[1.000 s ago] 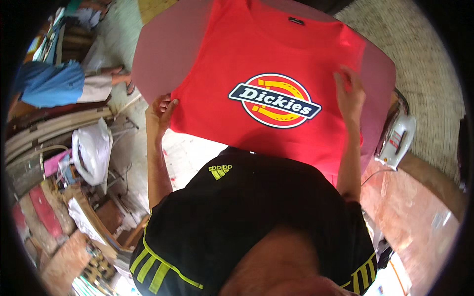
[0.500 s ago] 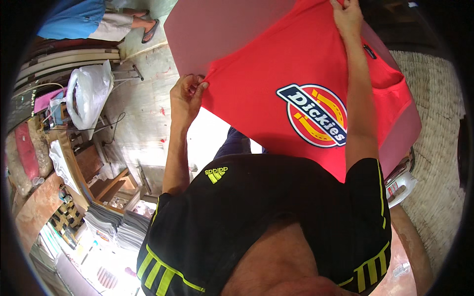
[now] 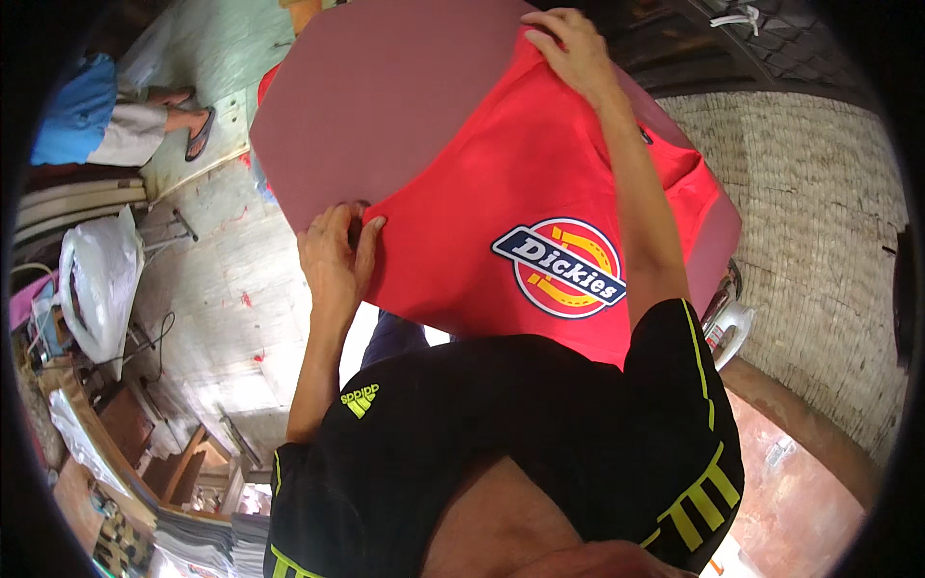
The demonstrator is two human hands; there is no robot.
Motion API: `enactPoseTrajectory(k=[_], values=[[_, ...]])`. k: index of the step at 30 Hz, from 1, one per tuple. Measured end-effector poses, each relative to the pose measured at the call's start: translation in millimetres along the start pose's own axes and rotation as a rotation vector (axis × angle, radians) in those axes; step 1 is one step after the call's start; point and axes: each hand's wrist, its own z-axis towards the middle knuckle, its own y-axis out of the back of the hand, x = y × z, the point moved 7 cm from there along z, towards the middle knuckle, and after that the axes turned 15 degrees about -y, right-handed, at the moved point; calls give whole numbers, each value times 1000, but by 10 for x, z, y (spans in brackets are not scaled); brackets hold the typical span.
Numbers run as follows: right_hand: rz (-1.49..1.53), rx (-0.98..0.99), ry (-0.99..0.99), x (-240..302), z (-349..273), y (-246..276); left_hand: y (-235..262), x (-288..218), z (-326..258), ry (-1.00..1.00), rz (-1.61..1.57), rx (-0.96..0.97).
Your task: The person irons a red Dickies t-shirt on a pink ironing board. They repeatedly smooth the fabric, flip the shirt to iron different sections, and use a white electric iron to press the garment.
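Note:
A red shirt with a round logo printed in blue, white and yellow lies spread over a maroon padded board. My left hand pinches the shirt's left corner between thumb and fingers, low over the board's near left edge. At the far side, my right hand grips the shirt's upper corner by its edge, fingers bent over the cloth. The fabric stretches between both hands. A dark neck label shows beside my right forearm, and folds gather around the neck opening. My right forearm covers part of the shirt.
At upper left stands a person in a blue top and sandals. A white plastic bag hangs at the left. Near the board's right edge is a white-handled iron. A stack of grey sheets sits lower left.
My view has shifted, so the scene sits further left. The shirt now lies flatter along the board, with my left hand lower on it. Both hands still hold its corners.

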Motion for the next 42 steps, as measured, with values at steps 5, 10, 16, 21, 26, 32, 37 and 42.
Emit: enactPoseTrajectory(k=[5,10,16,21,26,32,37,42], values=[[175,25,-108,-251,102,-264,-37,50,153,-10,-62,165],[265,39,-205,-340,85,-50,-222,-753,1093,-575,-41,66],[25,-160,-227,-516,-289,36,-1507,-1078,1922,-793,-72,131],[276,-149,-474,-784,-254,96,-1776,-1264,2133,-812,29,66],[388,-387,-369,-709,-493,353,-1809,-1327,2097,-855,251,66],[340,-260,-325,-598,-1002,405,-1761,-1237,2239,-903,-116,137],[-34,-246,-476,-334,-864,338,-1397,-1006,2584,-822,304,-120],[-47,-244,-427,-346,-913,220,-1414,-680,2840,-797,70,21]])
